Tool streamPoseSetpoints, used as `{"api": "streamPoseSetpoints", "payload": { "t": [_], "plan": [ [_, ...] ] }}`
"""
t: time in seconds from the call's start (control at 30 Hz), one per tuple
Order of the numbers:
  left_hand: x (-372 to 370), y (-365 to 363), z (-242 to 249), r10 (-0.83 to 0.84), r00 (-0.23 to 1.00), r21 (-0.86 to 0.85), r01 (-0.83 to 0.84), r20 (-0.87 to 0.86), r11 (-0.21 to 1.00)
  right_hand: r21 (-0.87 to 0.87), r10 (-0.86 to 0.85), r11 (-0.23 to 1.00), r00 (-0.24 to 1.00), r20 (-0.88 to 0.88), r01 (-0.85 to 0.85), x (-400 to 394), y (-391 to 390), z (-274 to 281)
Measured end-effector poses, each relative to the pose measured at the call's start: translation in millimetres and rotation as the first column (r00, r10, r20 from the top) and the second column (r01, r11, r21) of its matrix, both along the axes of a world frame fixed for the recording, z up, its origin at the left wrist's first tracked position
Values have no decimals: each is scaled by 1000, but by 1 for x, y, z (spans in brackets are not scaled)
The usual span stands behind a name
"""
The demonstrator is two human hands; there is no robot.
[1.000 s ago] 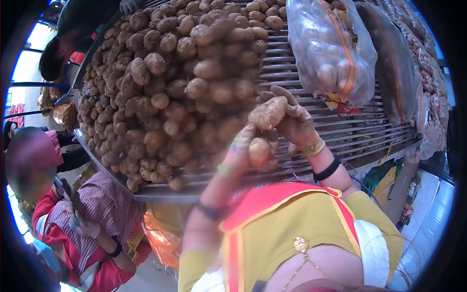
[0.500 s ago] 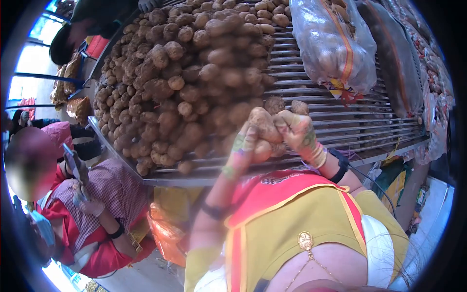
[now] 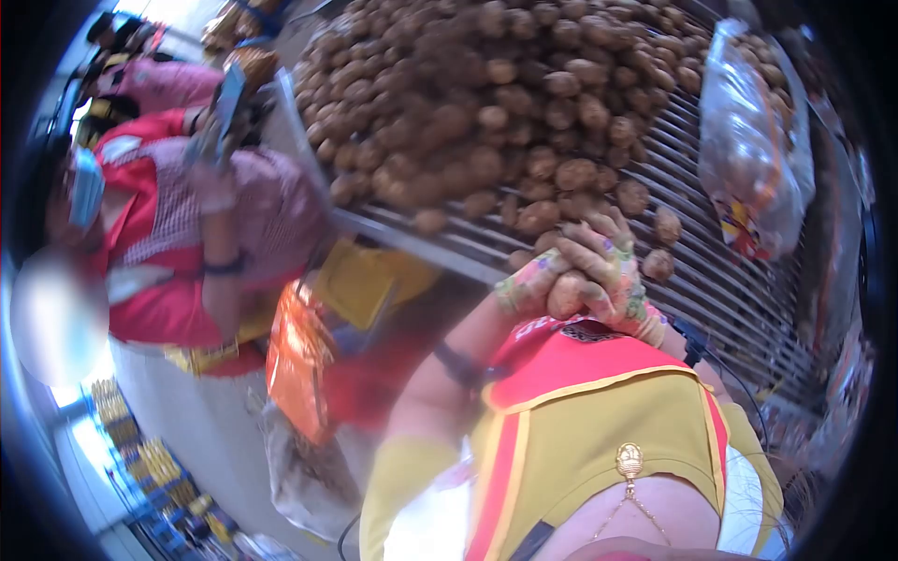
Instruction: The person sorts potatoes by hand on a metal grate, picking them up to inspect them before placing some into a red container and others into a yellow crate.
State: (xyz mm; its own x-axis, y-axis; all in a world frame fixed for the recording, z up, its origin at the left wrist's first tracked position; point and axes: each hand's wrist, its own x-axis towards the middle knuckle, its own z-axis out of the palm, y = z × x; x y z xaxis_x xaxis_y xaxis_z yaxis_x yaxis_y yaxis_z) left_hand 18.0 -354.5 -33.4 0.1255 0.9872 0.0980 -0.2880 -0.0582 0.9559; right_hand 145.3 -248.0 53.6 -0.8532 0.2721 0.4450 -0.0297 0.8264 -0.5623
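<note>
A potato [image 3: 565, 295] is being held

The left hand [image 3: 539, 282] and right hand [image 3: 613, 266] are pressing together, their grip pinching the potato near the red bib [image 3: 599, 363]. More potatoes [image 3: 575, 175] are lying on the counter [image 3: 720, 290] of metal bars, beyond the hands.

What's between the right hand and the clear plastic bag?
In the head view, loose potatoes on metal slats beside the right hand, then bare slats up to the clear plastic bag.
</note>
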Motion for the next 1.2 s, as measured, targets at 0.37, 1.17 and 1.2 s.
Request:
{"api": "streamPoseSetpoints", "payload": {
  "t": [0.37,1.17,1.2],
  "plan": [
    [-84,-181,-23,738,667,-399,-706,-100,585,-624,-249,732,959,131,275,-19,48,-64],
    [-144,-93,-53,188,159,-59,-890,-969,452,233,-833,528,445,327,817,128,-69,-155],
    [-144,-93,-53,214,186,-75,-894,-959,443,236,-848,498,412,334,834,122,-68,-149]
  ]
}}
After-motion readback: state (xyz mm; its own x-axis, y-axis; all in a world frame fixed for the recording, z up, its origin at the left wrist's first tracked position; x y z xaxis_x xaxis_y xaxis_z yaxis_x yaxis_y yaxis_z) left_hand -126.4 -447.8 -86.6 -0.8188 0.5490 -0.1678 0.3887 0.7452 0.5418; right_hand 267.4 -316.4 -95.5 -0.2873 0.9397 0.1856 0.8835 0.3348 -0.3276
